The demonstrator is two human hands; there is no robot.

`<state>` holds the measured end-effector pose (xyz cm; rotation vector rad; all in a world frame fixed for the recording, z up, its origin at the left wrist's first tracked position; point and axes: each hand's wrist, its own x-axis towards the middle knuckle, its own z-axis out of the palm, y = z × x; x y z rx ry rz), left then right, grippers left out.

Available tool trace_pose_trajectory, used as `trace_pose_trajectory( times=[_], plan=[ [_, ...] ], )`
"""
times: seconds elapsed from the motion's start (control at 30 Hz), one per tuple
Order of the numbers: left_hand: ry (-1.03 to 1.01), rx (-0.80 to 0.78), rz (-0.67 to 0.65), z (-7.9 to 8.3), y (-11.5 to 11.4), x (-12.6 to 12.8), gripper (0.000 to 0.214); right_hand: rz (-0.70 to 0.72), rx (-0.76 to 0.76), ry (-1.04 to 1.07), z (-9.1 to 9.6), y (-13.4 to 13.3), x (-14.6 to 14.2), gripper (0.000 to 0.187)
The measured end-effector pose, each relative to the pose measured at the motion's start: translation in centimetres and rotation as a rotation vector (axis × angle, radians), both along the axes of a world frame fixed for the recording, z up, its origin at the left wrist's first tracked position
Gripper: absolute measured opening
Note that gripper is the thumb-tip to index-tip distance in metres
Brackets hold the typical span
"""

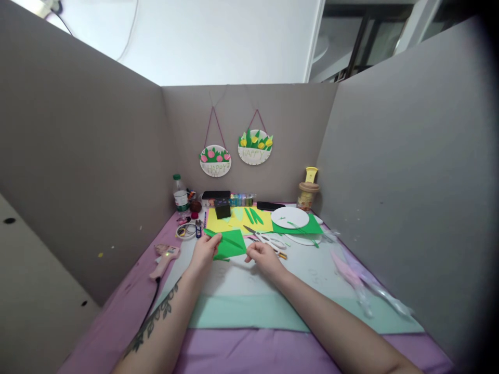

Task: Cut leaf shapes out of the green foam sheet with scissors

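A piece of green paper (232, 243) is held up between my two hands over the white work sheet. My left hand (206, 253) pinches its left side, and a narrow darker green strip lies across it from the thumb. At the right corner, the fingers of my right hand (262, 255) are closed on the paper's edge. White-handled scissors (277, 241) lie just beyond my right hand. Cut green leaf shapes (255, 216) rest on yellow paper (218, 224) behind the hands.
White paper plates (290, 217) and green card (315, 225) lie to the right, with plastic bags (358, 283) nearer. On the left are a pink glue gun (164, 262), tape roll (186, 230) and bottle (180, 196). Two flower plaques (255, 150) hang behind.
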<state>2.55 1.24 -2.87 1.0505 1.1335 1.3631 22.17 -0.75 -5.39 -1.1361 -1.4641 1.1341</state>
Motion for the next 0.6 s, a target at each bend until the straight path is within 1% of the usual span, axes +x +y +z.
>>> trace_pose_trajectory(
  times=[0.1, 0.2, 0.3, 0.4, 0.6],
  plan=[
    [0.028, 0.006, 0.023, -0.1, 0.0, -0.1, 0.04, -0.037, 0.002, 0.042, -0.1, 0.2, 0.2, 0.018],
    [0.068, 0.019, 0.001, -0.4, -0.3, 0.5, 0.042, 0.003, 0.053, 0.082, -0.4, 0.3, 0.1, 0.021],
    [0.121, 0.034, -0.019, -0.7, -0.7, 1.3, 0.042, 0.057, 0.105, 0.037, -0.9, 0.3, -0.3, 0.023],
    [0.15, 0.034, -0.032, -0.8, -0.9, 1.7, 0.045, 0.062, 0.089, -0.028, -1.2, 0.3, -0.4, 0.019],
    [0.111, 0.049, 0.006, 0.0, -0.5, 0.4, 0.046, 0.037, 0.073, -0.03, -0.7, 0.2, -0.2, 0.019]
  ],
)
